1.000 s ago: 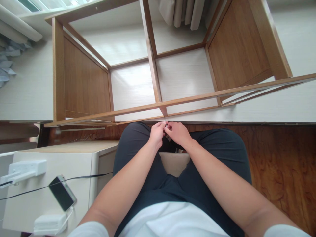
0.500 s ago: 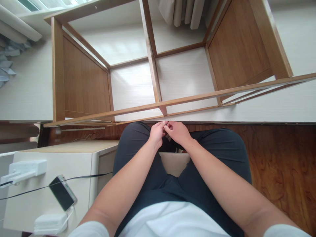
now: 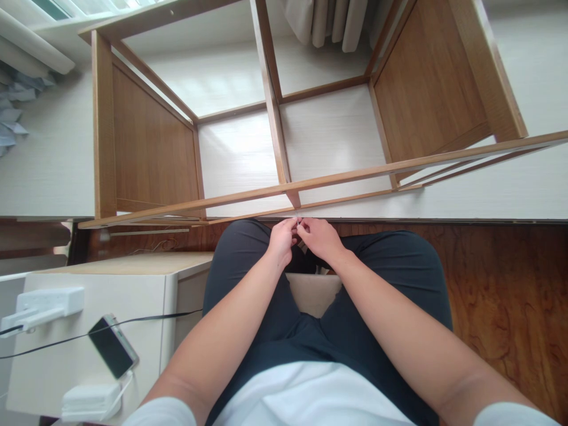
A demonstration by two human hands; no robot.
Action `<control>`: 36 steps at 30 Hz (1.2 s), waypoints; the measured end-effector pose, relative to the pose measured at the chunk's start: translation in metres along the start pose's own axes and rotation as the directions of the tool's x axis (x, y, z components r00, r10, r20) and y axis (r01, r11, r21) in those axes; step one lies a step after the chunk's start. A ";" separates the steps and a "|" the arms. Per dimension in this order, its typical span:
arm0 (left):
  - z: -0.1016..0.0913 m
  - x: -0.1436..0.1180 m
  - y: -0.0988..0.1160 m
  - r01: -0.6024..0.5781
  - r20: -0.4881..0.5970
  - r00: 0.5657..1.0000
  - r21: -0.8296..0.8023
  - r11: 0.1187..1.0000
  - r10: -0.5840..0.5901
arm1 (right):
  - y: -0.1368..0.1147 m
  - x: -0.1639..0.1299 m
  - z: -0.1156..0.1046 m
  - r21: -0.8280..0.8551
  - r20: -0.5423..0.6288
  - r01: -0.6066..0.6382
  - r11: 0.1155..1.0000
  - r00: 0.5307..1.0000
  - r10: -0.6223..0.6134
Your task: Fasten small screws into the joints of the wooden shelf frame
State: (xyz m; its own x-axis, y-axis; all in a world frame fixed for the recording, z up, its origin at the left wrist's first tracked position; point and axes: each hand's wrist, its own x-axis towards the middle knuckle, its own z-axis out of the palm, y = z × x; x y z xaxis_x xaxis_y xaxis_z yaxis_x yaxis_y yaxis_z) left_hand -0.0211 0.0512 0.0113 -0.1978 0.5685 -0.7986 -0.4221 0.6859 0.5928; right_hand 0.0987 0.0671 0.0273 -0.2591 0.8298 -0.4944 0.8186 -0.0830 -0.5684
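Fingertips of my left hand (image 3: 282, 239) and my right hand (image 3: 321, 238) meet between my knees, both closed in a pinch. A tiny, thin, pale or metallic piece shows between them, too small to name. Just beyond my fingers stands a wooden frame (image 3: 350, 174), its front rail crossing above my knees. The frame's middle bar (image 3: 271, 112) comes down close to my fingertips. Brown wooden panels fill its left side (image 3: 153, 136) and its right side (image 3: 428, 83).
The frame rests on a whitish ledge (image 3: 488, 189). At lower left, a pale cabinet (image 3: 146, 296) carries a phone-like device (image 3: 113, 346), a white power strip (image 3: 51, 302), a white adapter (image 3: 91, 402) and a black cable (image 3: 155, 318). Curtains (image 3: 326, 23) hang behind.
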 end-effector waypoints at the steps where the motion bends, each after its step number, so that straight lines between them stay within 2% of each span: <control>1: 0.000 0.000 0.000 -0.002 0.001 1.000 -0.002 1.000 0.002 | 0.000 0.000 0.000 -0.002 0.001 0.004 1.000 1.000 -0.004; 9: -0.001 -0.001 0.000 -0.016 0.012 1.000 0.001 1.000 0.016 | 0.002 0.001 0.001 0.092 0.016 0.019 0.996 1.000 -0.021; 13: -0.002 0.001 -0.001 -0.023 0.003 1.000 0.015 1.000 0.023 | 0.006 0.004 0.007 0.320 0.060 -0.023 0.947 0.998 0.004; 16: -0.002 0.003 -0.003 -0.029 0.012 1.000 0.019 0.999 0.029 | 0.007 0.008 0.011 0.552 0.170 -0.139 0.822 0.984 0.053; 19: -0.003 0.004 -0.003 -0.044 0.018 0.999 0.019 0.999 0.044 | 0.004 0.009 0.010 0.701 0.301 -0.317 0.639 0.944 0.138; 23: -0.002 0.004 -0.002 -0.061 0.013 0.998 0.001 0.998 0.061 | -0.002 0.004 0.004 0.798 0.453 -0.462 0.387 0.884 0.120; 26: -0.001 0.003 -0.001 -0.045 0.013 0.999 -0.018 0.999 0.045 | -0.002 0.002 0.000 0.820 0.508 -0.513 0.255 0.857 0.091; 31: -0.001 0.003 -0.002 -0.027 0.042 0.999 -0.039 0.999 0.029 | -0.001 0.002 0.000 0.809 0.571 -0.570 0.146 0.820 0.035; 36: -0.003 0.005 -0.005 -0.041 0.068 0.997 -0.040 0.998 0.044 | -0.004 0.001 0.003 0.825 0.551 -0.550 0.133 0.834 0.029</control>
State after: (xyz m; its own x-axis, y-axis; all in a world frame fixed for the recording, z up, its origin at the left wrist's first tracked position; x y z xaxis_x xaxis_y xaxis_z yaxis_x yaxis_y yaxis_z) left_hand -0.0227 0.0494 0.0039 -0.1557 0.6274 -0.7630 -0.4486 0.6433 0.6205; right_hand 0.0935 0.0664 0.0267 -0.4748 0.3852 -0.7913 -0.1713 -0.9224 -0.3462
